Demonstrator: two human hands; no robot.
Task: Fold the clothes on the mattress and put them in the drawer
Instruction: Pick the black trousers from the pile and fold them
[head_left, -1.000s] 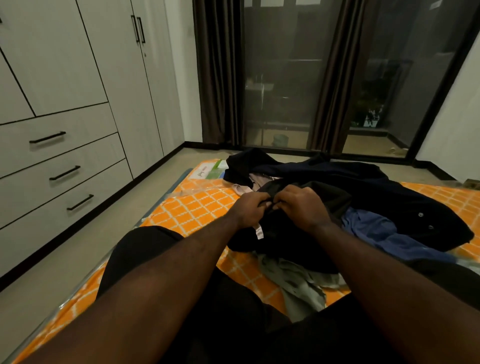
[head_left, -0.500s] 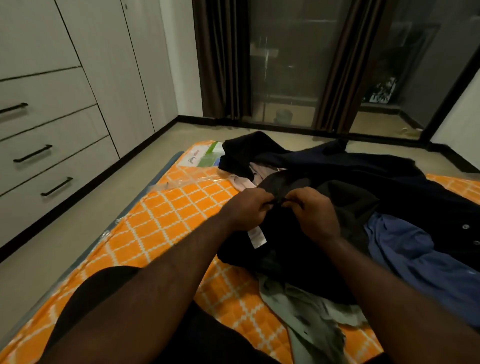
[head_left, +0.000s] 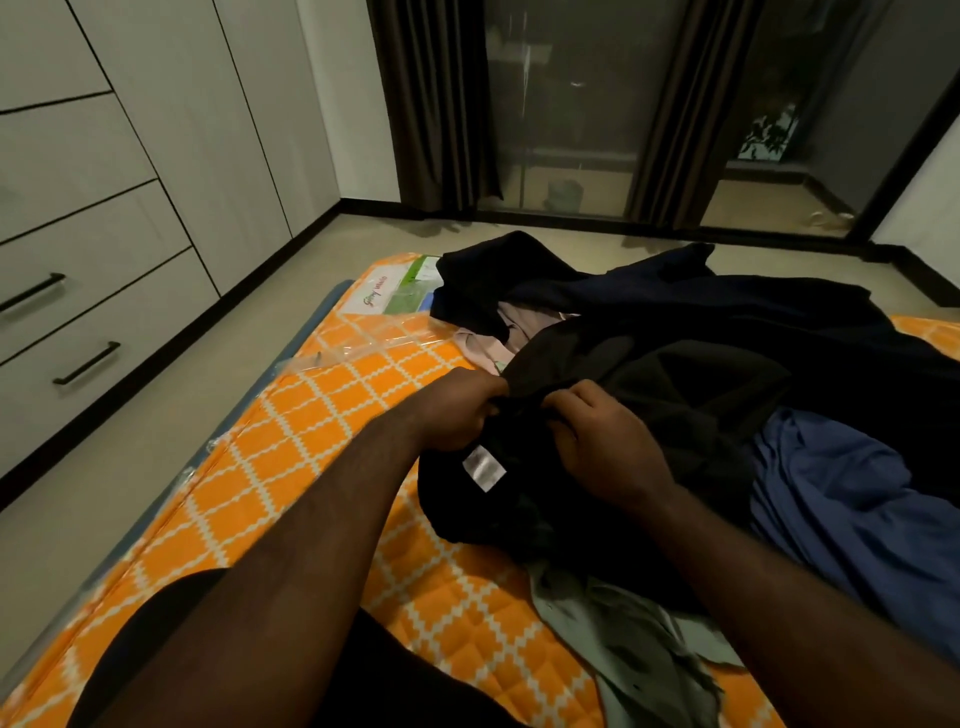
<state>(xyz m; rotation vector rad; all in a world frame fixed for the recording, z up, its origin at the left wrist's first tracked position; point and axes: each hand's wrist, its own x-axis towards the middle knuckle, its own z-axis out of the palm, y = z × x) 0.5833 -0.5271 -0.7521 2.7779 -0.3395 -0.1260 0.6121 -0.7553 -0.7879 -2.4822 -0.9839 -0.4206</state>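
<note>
**Two hands bunched into the black garment at the heap's edge**

Here we are at the mattress (head_left: 322, 447), orange with a white lattice and wrapped in clear plastic, and both hands are at work in the middle of it. The left hand (head_left: 457, 410) is curled tight, fingers closed around a fold of the black garment (head_left: 649, 395). Just beside it, at its three o'clock, the right hand (head_left: 605, 441) pinches the same cloth, thumb up and fingers tucked into the fabric. The knuckles nearly meet, with a ridge of black cloth gathered between them.

A white care label (head_left: 484, 467) hangs from the garment right under the left hand, at its five o'clock.

The black garment lies on top of the clothes heap. From the hands:
- At four o'clock, a blue garment (head_left: 841, 499) spreads out rumpled.
- At six o'clock, a grey-green garment (head_left: 639, 644) pokes out from under the black one, crumpled on the mattress.
- At twelve o'clock, a pale pink garment (head_left: 511, 332) peeks from beneath a dark navy garment (head_left: 675, 296).

Over at nine o'clock stand the drawers (head_left: 104, 322), pale fronts closed, with a black handle (head_left: 87, 362) on the lowest one. At twelve o'clock across the floor, dark curtains (head_left: 436, 104) flank a glass door (head_left: 566, 104).
</note>
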